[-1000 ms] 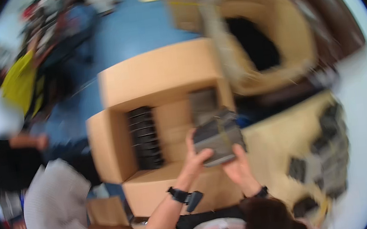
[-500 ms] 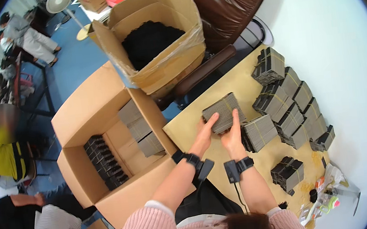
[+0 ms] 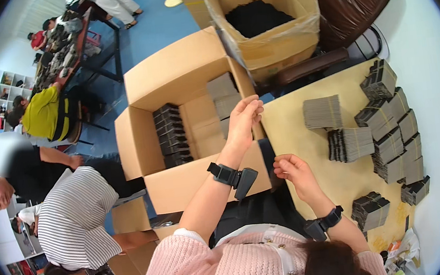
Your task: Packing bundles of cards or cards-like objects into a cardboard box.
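Both hands had let go of the grey stack they carried half a second before, and it lay on the cardboard sheet (image 3: 309,160) beside the other grey stacks (image 3: 322,113). Her left hand (image 3: 242,121) hung empty, fingers loosely spread, over the edge of the open carton (image 3: 176,137), where flat grey packs (image 3: 224,96) and dark packs (image 3: 171,135) sat in rows for easy reach. Her right hand (image 3: 294,170) hovered empty, fingers lightly curled, above the sheet.
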### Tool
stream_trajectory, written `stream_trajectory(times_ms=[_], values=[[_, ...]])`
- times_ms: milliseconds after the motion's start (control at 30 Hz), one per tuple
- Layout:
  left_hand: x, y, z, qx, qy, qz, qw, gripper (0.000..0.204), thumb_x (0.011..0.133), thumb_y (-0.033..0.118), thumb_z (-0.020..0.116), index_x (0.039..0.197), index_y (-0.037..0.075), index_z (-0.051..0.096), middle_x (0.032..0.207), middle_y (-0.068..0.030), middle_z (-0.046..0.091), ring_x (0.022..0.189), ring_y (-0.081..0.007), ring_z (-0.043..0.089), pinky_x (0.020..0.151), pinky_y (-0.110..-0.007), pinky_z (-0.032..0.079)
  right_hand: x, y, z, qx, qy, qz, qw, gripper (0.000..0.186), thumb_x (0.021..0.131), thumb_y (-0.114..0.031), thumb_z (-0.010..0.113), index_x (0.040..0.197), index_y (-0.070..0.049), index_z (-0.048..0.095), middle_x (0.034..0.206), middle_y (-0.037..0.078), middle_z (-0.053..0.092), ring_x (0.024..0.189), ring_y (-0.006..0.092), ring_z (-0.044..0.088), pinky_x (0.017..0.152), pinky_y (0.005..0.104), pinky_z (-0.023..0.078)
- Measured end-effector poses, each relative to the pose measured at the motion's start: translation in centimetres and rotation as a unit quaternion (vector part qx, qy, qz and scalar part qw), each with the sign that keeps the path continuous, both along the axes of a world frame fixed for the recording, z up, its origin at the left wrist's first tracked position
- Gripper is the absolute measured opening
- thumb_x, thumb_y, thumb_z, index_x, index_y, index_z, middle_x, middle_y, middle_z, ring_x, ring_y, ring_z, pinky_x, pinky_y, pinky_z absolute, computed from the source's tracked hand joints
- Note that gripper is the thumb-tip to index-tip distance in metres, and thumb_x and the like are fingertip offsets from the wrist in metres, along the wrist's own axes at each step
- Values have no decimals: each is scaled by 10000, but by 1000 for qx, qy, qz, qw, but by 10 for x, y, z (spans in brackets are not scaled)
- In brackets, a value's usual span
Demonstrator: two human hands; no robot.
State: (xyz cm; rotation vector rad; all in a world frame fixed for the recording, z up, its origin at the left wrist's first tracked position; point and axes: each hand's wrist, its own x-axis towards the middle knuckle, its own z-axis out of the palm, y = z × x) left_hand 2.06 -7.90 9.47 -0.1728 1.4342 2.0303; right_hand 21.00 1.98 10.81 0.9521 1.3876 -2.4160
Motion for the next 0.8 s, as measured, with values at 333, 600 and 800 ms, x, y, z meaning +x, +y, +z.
stream_trajectory(times_ms=[333, 600, 800], values=[[-58, -157, 115, -265, 481, 98, 830, 207, 861, 83, 609, 1054, 11, 622, 902, -105, 657, 809, -177, 625, 734, -298, 497, -102, -177, 145, 433, 518, 169, 718, 199, 759, -68, 693, 957, -70, 672, 855, 67, 574, 802, 247, 570, 726, 350, 477], [-39, -229, 136, -612, 622, -47, 487, 213, 788, 155, 639, 986, 91, 593, 935, -68, 581, 941, -229, 544, 855, -393, 401, -125, -242, 175, 495, 635, 238, 543, 301, 755, -140, 703, 1040, -65, 644, 918, 40, 578, 904, 209, 550, 796, 343, 450], [3, -220, 141, -660, 656, -149, 333, 219, 697, 174, 690, 860, 76, 581, 899, -50, 552, 911, -219, 517, 861, -363, 376, -123, -246, 176, 455, 678, 305, 491, 165, 773, -158, 680, 904, -62, 650, 838, 50, 579, 851, 217, 565, 745, 340, 464]])
